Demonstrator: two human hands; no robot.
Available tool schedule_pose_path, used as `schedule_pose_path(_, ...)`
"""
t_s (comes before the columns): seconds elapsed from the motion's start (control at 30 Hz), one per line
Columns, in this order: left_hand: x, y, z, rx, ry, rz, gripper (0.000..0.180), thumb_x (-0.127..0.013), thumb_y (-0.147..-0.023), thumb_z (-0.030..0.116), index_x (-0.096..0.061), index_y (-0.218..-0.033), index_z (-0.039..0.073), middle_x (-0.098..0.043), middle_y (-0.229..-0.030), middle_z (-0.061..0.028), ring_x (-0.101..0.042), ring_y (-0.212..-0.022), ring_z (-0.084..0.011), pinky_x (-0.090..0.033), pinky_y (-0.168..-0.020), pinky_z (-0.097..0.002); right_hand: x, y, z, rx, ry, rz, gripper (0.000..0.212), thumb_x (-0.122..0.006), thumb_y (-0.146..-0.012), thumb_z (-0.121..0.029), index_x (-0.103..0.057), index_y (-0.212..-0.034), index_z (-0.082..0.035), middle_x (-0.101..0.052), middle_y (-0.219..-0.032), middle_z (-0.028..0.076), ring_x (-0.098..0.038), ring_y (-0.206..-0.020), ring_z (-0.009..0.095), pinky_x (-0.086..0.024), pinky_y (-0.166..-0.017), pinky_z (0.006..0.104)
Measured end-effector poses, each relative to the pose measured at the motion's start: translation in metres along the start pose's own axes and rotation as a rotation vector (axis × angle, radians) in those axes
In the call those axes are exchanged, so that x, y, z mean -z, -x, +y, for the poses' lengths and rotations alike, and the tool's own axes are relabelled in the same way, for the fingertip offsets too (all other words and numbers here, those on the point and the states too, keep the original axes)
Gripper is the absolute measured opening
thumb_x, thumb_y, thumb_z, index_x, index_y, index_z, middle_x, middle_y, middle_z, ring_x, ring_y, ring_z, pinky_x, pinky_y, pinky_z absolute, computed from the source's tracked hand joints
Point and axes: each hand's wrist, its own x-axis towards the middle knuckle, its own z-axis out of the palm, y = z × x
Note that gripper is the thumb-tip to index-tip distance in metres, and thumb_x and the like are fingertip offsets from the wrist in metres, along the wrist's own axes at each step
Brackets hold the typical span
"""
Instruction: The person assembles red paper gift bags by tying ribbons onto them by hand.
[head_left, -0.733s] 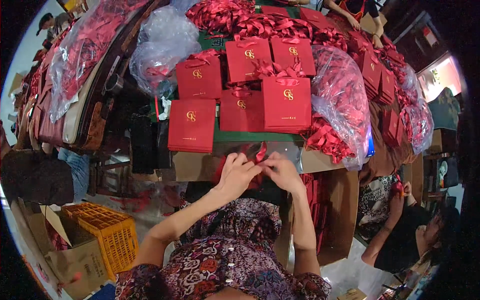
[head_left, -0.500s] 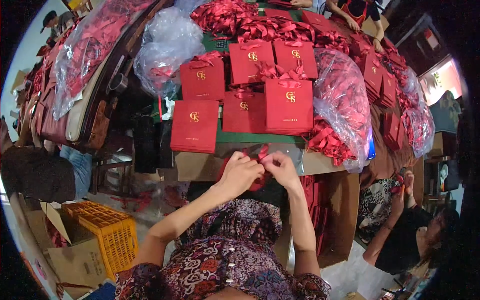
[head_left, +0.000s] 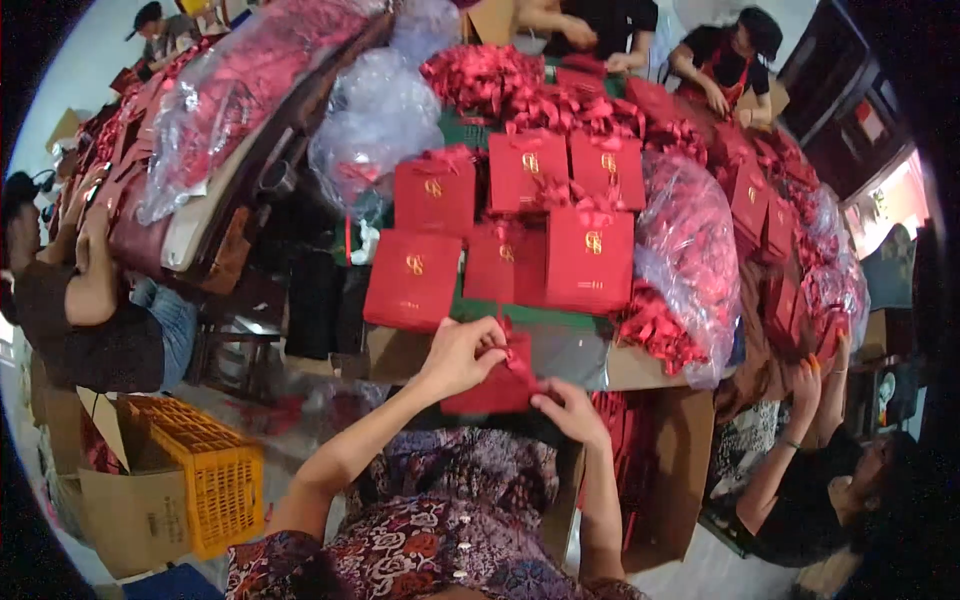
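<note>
A small red paper gift bag (head_left: 487, 395) sits in front of me at the table's near edge. Its red ribbon (head_left: 517, 366) is looped at the top. My left hand (head_left: 462, 357) is closed, thumb and forefinger pinching the ribbon by the bag's upper edge. At the bag's right side, my right hand (head_left: 572, 412) has thumb and forefinger close together at the ribbon's slanting tail; the fingertip contact is small and blurred. Just beyond lie stacks of matching red bags with gold marks, the nearest being the left stack (head_left: 412, 280) and the right stack (head_left: 590, 262).
Clear plastic sacks of red ribbon (head_left: 690, 240) flank the stacks, with a ribbon heap (head_left: 482, 80) behind. An open carton (head_left: 680, 470) holding red bags stands below right. On the floor at left is a yellow crate (head_left: 225, 490). Co-workers sit around the tables, including a person at right (head_left: 840, 480).
My hands have moved apart; the right has dropped down and right, drawing the ribbon slantwise. More of the bag shows. The whole view has tilted, so the stacks appear lower.
</note>
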Motion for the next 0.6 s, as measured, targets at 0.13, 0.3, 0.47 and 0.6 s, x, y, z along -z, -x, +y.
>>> schedule_pose_path(0.13, -0.005, -0.01, -0.01, -0.042, -0.077, 0.016, 0.02, -0.075, -0.08, 0.019, -0.062, -0.091, 0.009, -0.069, -0.076, -0.0062, -0.068, -0.072, -0.0216, -0.047, -0.071, -0.0367, 0.022, 0.026, -0.003, -0.085, -0.027, 0.106, 0.021, -0.067, -0.094, -0.021, -0.064, -0.09, -0.001, -0.056, -0.071, -0.001, -0.05, -0.067, 0.007, -0.041, -0.06, 0.0253)
schedule_pose_path(0.3, -0.016, -0.027, -0.026, -0.077, -0.128, 0.054, 0.02, -0.074, -0.08, 0.021, -0.062, -0.093, 0.012, -0.069, -0.077, -0.0052, -0.069, -0.076, -0.0238, -0.043, -0.077, -0.0395, 0.052, 0.04, -0.02, -0.075, -0.079, 0.305, 0.015, -0.067, -0.093, -0.016, -0.067, -0.093, -0.001, -0.06, -0.071, -0.002, -0.054, -0.066, 0.005, -0.044, -0.059, 0.0237)
schedule_pose_path(0.47, -0.043, -0.049, -0.043, -0.204, -0.33, 0.197, 0.018, -0.073, -0.077, 0.02, -0.063, -0.09, 0.013, -0.068, -0.076, -0.0088, -0.068, -0.077, -0.0307, -0.044, -0.076, -0.0445, 0.053, 0.041, -0.054, 0.044, -0.114, 0.457, 0.01, -0.068, -0.089, -0.005, -0.064, -0.097, -0.001, -0.06, -0.077, 0.0, -0.055, -0.068, 0.008, -0.045, -0.063, 0.0223)
schedule_pose_path(0.6, -0.066, -0.042, -0.024, -0.262, -0.452, 0.29, 0.023, -0.066, -0.082, 0.017, -0.065, -0.104, 0.011, -0.064, -0.097, -0.0104, -0.058, -0.096, -0.0316, -0.043, -0.082, -0.0459, 0.029, 0.017, -0.052, 0.149, -0.052, 0.451, 0.015, -0.07, -0.086, -0.001, -0.058, -0.095, -0.002, -0.058, -0.081, 0.002, -0.052, -0.075, 0.009, -0.043, -0.067, 0.0245)
